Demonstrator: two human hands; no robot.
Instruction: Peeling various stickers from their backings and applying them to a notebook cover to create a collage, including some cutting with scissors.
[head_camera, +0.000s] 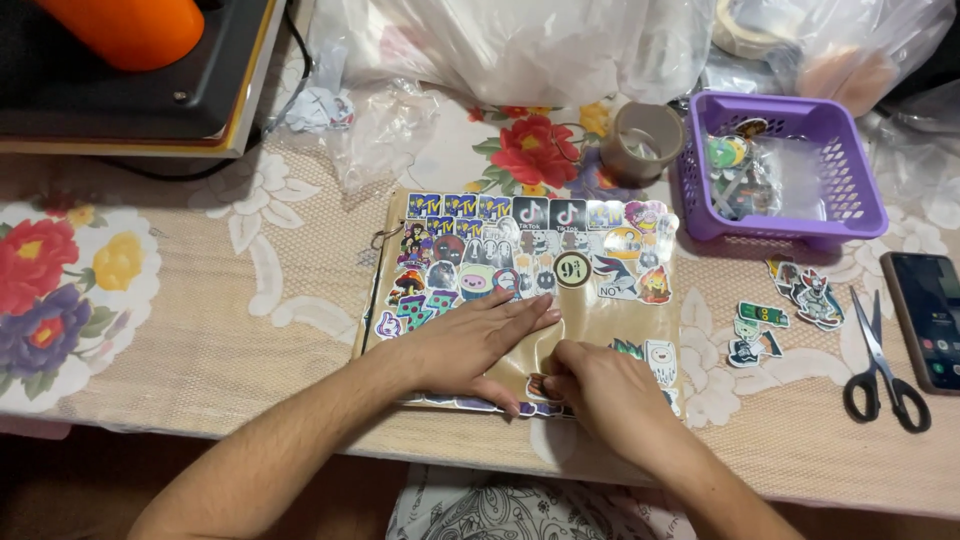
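Observation:
A brown notebook cover (590, 318) lies flat on the table, its upper half packed with several colourful stickers (530, 250). My left hand (470, 342) rests palm down on the cover, fingers spread and pointing right. Just beside it, my right hand (600, 385) pinches a small sticker (541, 387) against the cover near its lower edge; the fingers hide most of that sticker.
A purple plastic basket (850, 180) with more stickers sits at the back right, a tape roll (640, 140) beside it. Loose stickers (780, 320), black scissors (880, 370) and a phone (930, 320) lie on the right. Plastic bags (520, 50) and a black machine (130, 100) stand behind.

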